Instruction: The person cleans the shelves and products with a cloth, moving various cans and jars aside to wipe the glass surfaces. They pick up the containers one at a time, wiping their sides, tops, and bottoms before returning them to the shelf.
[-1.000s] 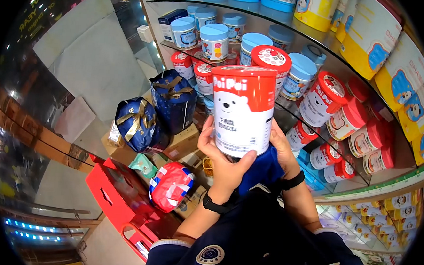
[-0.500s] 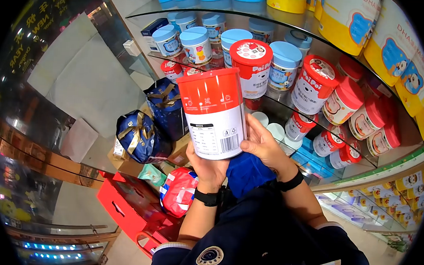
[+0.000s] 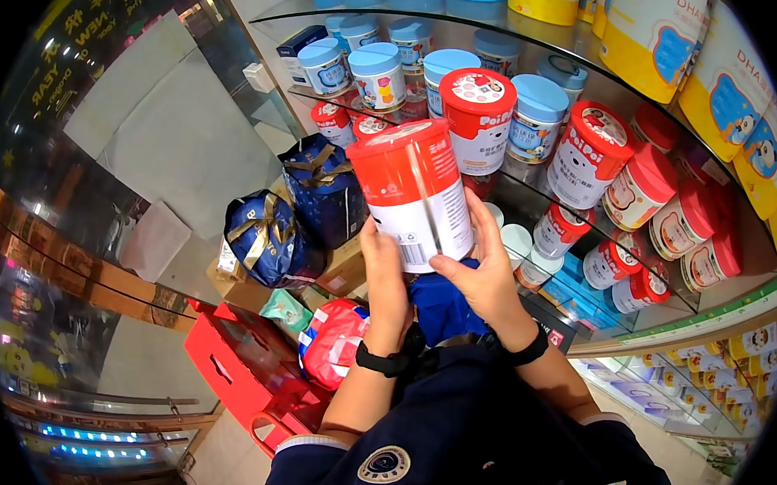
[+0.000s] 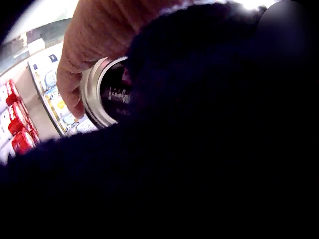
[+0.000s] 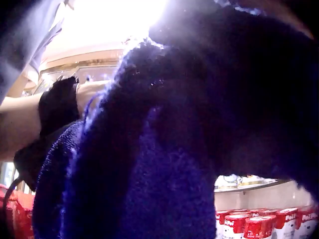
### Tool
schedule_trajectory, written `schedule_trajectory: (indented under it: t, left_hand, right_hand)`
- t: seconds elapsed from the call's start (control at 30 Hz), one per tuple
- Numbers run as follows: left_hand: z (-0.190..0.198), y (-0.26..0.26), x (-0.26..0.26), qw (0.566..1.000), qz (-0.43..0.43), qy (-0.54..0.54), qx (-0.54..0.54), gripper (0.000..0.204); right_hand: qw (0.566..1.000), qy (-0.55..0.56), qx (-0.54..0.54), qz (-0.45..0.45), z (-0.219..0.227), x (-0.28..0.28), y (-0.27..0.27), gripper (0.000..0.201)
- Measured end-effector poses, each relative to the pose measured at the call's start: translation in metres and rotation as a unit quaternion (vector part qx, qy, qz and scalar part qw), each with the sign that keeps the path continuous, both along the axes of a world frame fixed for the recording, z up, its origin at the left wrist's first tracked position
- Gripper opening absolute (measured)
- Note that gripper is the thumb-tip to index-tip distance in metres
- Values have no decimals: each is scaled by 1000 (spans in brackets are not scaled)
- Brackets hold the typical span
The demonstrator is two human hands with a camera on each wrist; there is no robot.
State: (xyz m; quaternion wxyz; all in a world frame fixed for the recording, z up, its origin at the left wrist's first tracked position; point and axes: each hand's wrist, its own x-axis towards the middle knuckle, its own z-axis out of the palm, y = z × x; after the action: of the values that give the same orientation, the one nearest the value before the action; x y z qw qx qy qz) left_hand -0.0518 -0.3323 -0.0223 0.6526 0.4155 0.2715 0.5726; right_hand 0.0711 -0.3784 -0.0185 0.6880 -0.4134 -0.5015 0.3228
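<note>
A red and white can [image 3: 414, 195] is held up in front of the shelves, tilted, its barcode side facing the head camera. The left hand [image 3: 386, 282] grips it at the lower left. At the lower right the right hand [image 3: 486, 275] holds it, thumb on the label near the base. Below the can hangs a blue cloth [image 3: 445, 306], close to the right hand; which hand holds it I cannot tell. In the left wrist view the left hand [image 4: 94, 40] curls beside the can's metal bottom rim [image 4: 92, 94]. Dark blue cloth [image 5: 164, 184] covers most of the right wrist view.
Glass shelves carry red-lidded cans [image 3: 589, 157], blue-lidded tubs [image 3: 376, 77] and large yellow packs [image 3: 654, 45]. At the left are blue gift bags [image 3: 273, 235], cardboard boxes [image 3: 344, 266], a red box [image 3: 247, 376] and a red-white package [image 3: 333, 341].
The can has been turned from its bear front to its barcode side, then further round, showing a text panel. Over the last half second it has moved slightly right, and the hands have shifted along it.
</note>
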Motion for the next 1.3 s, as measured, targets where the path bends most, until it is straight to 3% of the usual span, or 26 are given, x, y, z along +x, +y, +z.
schedule_trajectory:
  t: [0.07,0.1,0.17,0.3,0.4,0.43,0.57,1.3]
  left_hand:
    - [-7,0,-2,994,-8,91,66,72]
    - [-6,3,-3,995,-14,84,49,90]
    - [-2,4,-5,993,10,104,51,90]
    - [-1,14,-10,998,26,45,30,88]
    - [-11,24,-17,999,16,-13,29,86]
    - [-8,23,-17,999,12,-26,24,85]
    - [-7,22,-21,999,-10,-39,24,81]
    - [-1,28,-18,996,-71,-40,21,68]
  right_hand:
    - [994,-83,-4,-65,-1,-5,-1,90]
    - [986,-135,-8,-99,-3,-7,-3,90]
    - [958,-238,-17,-157,1,-14,-8,90]
    - [959,-261,-7,-114,6,-17,-14,85]
    - [967,-240,8,-86,-7,-9,-10,81]
    - [988,-150,-2,-49,-4,-11,-10,76]
    - [999,10,-42,2,-10,-8,-6,69]
    - [999,32,-7,19,-20,-2,4,69]
